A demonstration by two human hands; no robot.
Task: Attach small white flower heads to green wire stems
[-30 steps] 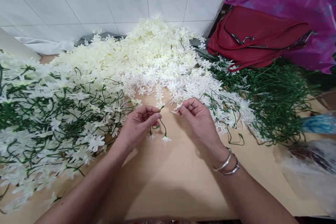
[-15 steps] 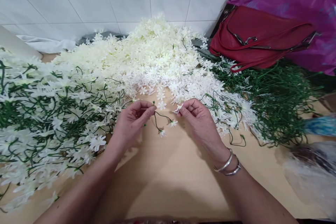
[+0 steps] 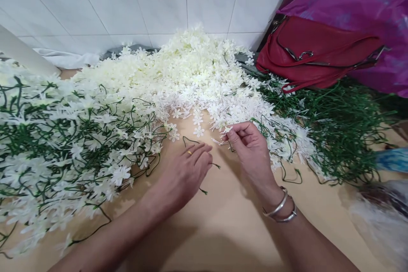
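My left hand (image 3: pixel 191 170) is palm down low over the table, fingers pressed together around or over a green stem (image 3: pixel 217 165); stem ends stick out beside and below it, and what lies under the palm is hidden. In my right hand (image 3: pixel 247 140), thumb and forefinger pinch a small white flower (image 3: pixel 227 129). Between the hands, a short row of loose white blossoms (image 3: pixel 198 131) lies on the table. White flowers on green stems (image 3: pixel 79 148) spread at the left. A heap of loose white blossoms (image 3: pixel 191 59) rises behind my hands.
Bare green stems (image 3: pixel 341 131) are piled at the right, below a red handbag (image 3: pixel 321 51) and a purple bag (image 3: pixel 357 0). A clear plastic bag (image 3: pixel 379 216) lies at the lower right of the table (image 3: pixel 223 229). A tiled wall (image 3: pixel 159 0) stands behind.
My left hand has turned palm down and moved right and lower; the flower-tipped stem it pinched is now mostly covered. More blossoms show left of the row. My right hand still pinches a flower.
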